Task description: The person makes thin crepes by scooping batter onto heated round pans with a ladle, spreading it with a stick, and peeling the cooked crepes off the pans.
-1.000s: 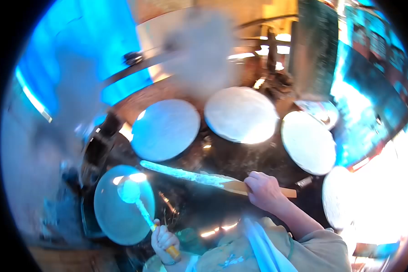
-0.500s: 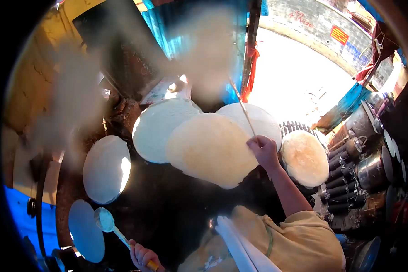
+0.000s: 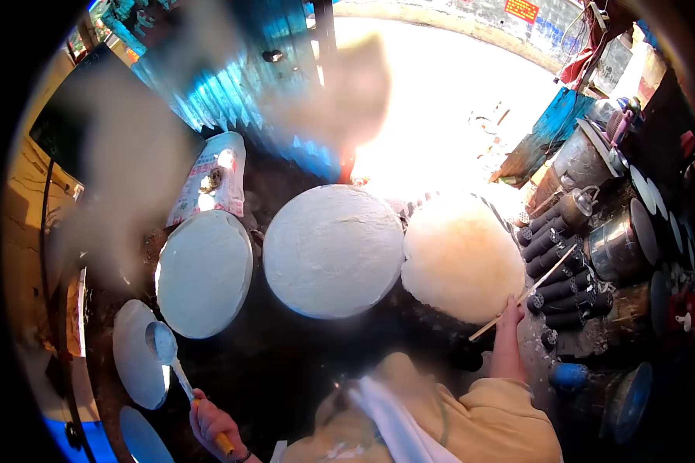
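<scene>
My left hand [image 3: 215, 423] is closed round the orange handle of a ladle [image 3: 162, 343], whose pale-coated bowl hangs in front of a round white disc [image 3: 135, 366]. In my right hand [image 3: 510, 310] is a thin stick [image 3: 552, 270], at the lower right edge of a lightly browned, thin round pancake [image 3: 463, 258]. Whether the fingers also pinch the pancake I cannot tell. Beside it lies a wide round of white batter [image 3: 332, 251]. Further left is a smaller white round [image 3: 205, 274], and another pale disc [image 3: 143, 436] shows at the bottom left.
Stacked black briquettes [image 3: 567, 293] lie right of my right hand, with metal pots [image 3: 618, 243] behind them. A printed sack [image 3: 222, 166] stands beyond the left rounds. Blue corrugated sheeting [image 3: 232, 96] rises at the back. Blurry patches hide part of the upper left.
The browned pancake has moved right with my right hand and now covers where a smaller pancake lay. The white round beneath it is uncovered. My view has turned to the right.
</scene>
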Demonstrator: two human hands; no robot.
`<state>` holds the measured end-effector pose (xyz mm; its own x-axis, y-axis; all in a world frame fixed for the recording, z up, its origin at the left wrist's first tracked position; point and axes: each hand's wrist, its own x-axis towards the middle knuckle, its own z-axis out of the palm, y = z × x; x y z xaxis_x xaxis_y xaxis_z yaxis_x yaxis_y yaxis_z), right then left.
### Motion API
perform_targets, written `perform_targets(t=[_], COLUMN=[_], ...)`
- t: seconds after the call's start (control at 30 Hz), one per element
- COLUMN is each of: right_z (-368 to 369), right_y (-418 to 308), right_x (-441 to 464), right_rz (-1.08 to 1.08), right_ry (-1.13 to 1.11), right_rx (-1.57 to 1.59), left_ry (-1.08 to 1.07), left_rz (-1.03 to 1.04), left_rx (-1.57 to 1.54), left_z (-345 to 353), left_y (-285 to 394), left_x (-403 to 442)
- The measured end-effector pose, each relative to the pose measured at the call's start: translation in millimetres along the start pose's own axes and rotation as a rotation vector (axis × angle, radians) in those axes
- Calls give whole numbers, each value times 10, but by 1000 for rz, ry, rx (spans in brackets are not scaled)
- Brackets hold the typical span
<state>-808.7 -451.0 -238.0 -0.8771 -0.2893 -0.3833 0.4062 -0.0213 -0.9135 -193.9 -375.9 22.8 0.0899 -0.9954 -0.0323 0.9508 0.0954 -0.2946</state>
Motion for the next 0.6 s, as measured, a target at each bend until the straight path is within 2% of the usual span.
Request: perform_targets(t=[0.03,0.07,0.13,0.17,0.23,0.33,0.4,0.43,0.53,0.6], right_z=[-61,-115,-213,-235,-39,-158,-209,-86,665,934], right_y=[121,278,573,563,234,332,306,148,-49,-133], right_x=[64,182,409,383,78,282,373,228,-193,-510], right_rz=[7,19,-30,-18,5,-95,15,104,57,-141], right_ry=[126,132,412,400,430,381,360,510,308,235], right_rx=[-37,-47,-254,-272,-629,-681,-681,-755,-874,-916], left_ry=[25,45,73,86,80,70,43,26,-25,-66], left_rz=[27,36,38,41,42,91,146,187,329,403], left_rx=[21,24,31,24,41,-25,-38,-52,-40,-45], left_z=[-4,3,25,28,1,66,80,71,69,44], left_y=[-40,-87,-184,-206,-192,-279,-213,-160,-69,68], left_x=[23,39,64,52,4,-119,-304,-438,-941,-1309])
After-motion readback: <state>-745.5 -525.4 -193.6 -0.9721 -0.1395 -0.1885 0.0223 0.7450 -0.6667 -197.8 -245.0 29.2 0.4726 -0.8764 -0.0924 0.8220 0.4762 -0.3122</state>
